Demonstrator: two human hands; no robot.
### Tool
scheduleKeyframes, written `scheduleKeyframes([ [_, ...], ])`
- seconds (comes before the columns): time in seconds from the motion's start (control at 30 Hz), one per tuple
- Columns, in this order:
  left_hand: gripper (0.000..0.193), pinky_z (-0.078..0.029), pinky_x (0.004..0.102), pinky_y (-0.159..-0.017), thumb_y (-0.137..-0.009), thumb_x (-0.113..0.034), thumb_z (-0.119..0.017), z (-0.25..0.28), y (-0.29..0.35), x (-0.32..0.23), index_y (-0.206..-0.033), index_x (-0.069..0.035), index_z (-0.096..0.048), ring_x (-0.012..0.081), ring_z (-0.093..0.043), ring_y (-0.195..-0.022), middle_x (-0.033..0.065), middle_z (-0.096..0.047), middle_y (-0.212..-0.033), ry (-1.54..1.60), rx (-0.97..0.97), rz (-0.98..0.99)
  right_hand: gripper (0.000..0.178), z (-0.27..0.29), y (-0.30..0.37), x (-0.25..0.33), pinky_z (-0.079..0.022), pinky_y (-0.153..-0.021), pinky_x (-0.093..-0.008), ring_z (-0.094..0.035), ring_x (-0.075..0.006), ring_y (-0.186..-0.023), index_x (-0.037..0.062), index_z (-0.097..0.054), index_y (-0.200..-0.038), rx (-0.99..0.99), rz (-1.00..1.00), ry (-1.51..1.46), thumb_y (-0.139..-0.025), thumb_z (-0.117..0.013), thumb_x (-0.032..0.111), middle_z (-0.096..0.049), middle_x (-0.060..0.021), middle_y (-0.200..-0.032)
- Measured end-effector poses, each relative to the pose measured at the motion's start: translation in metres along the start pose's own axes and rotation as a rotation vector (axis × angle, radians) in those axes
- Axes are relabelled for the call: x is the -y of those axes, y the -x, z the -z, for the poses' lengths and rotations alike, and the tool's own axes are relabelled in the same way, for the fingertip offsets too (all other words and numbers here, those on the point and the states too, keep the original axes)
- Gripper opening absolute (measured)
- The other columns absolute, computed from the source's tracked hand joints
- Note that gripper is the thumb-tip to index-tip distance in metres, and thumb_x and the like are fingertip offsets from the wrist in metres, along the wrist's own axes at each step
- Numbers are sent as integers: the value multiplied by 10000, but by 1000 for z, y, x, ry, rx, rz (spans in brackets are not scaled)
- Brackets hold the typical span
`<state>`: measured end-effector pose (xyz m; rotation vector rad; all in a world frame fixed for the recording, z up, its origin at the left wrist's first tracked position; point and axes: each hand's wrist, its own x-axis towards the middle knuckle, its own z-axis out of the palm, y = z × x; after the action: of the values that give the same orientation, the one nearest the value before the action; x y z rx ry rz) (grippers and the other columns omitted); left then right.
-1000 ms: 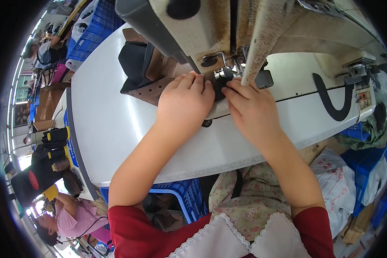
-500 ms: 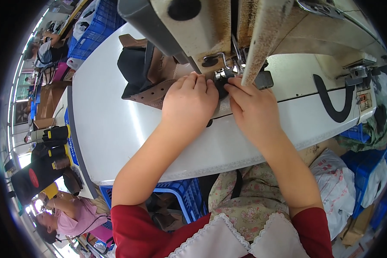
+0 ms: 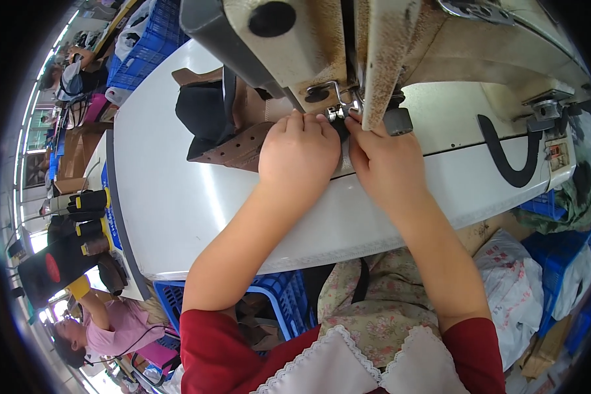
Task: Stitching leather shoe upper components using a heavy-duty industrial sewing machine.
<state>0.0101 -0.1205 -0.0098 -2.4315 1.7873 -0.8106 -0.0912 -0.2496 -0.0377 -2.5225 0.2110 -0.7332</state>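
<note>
A brown shoe upper (image 3: pixel 233 156) with a row of punched holes and a black lining lies at the sewing machine (image 3: pixel 292 43). Its right part runs under my hands toward the metal presser foot (image 3: pixel 338 113). My left hand (image 3: pixel 300 152) presses on the upper just left of the foot, fingers bent and close together. To the right of the foot, my right hand (image 3: pixel 391 157) has its thumb and fingers drawn together at a dark edge of the work. The fingertips and the stitching spot are partly hidden by the hands and the machine head.
A curved black strip (image 3: pixel 515 174) lies at the right of the white table (image 3: pixel 177 217). Blue crates (image 3: pixel 279 295) stand below the table and at the far left. White bags (image 3: pixel 509 282) sit at lower right. A co-worker in pink (image 3: pixel 121 328) is at the left.
My left hand and forearm have shifted slightly right, closer to the presser foot. The shoe upper has turned a little, and my right hand's fingers have drawn closer together.
</note>
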Motion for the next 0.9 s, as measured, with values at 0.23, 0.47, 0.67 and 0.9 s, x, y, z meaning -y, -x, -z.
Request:
scheduleKeyframes([
  [0.23, 211, -553, 352, -758, -709, -100, -655, 4, -1, -2, -873, 31, -681, 277, -682, -885, 154, -696, -876, -7, 113, 45, 269, 0, -5, 13, -479, -825, -438, -603, -324, -909, 13, -625, -967, 1, 76, -26, -715, -700, 68, -619, -129, -908],
  [0.47, 345, -513, 375, -905, -679, -120, -650, 62, 40, -10, -1003, -5, -680, 260, -621, -1043, 113, -660, -1029, 314, -38, -54, 163, 0, -7, 10, -496, -753, -439, -622, -319, -796, 20, -659, -887, 31, 109, 74, -760, -668, 121, -626, -120, -814],
  [0.67, 527, -397, 448, -1071, -641, -13, -676, 60, 79, 30, -1165, -38, -628, 305, -515, -1269, 122, -587, -1307, 134, 106, 60, 188, -3, -2, 12, -510, -694, -425, -640, -289, -746, 27, -703, -963, -29, 61, 2, -815, -653, 132, -631, -113, -819],
  [0.9, 513, -320, 377, -1111, -803, -115, -588, 34, 48, 44, -1316, -122, -590, 221, -481, -1324, 67, -553, -1386, -5, 116, 56, 231, -5, 2, 8, -510, -558, -361, -665, -236, -661, 76, -732, -1008, -43, 64, 43, -793, -708, 156, -702, -33, -972],
])
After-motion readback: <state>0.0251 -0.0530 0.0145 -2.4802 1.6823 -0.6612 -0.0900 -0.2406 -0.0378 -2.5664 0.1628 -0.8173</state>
